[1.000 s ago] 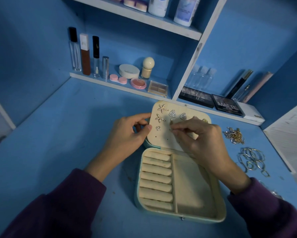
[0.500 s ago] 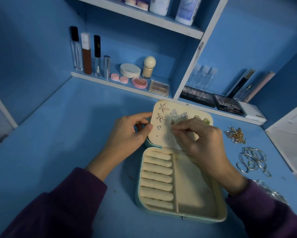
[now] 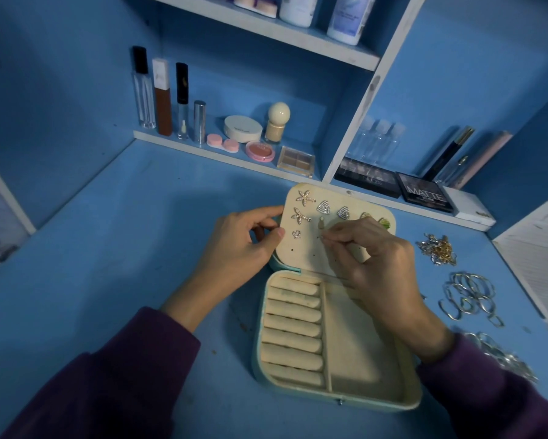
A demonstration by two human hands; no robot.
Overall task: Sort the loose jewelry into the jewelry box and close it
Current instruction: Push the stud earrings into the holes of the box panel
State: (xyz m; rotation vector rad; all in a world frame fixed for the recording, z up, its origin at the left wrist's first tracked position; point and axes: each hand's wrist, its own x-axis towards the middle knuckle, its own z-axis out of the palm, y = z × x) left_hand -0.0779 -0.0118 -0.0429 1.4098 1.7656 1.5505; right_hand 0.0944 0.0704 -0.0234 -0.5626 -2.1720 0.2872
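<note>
Cream lid panel (image 3: 307,250) gripped by left hand (image 3: 234,245); right hand (image 3: 377,258) pinches stud (image 3: 322,236) against it

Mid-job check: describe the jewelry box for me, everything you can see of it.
The jewelry box lies open on the blue table, teal outside, cream lining inside. Its base holds ring rolls on the left, a bare compartment on the right. The raised lid is a perforated panel carrying starfish, triangle and heart earrings. The left hand grips its left edge; the right hand pinches a small stud at the panel.
</note>
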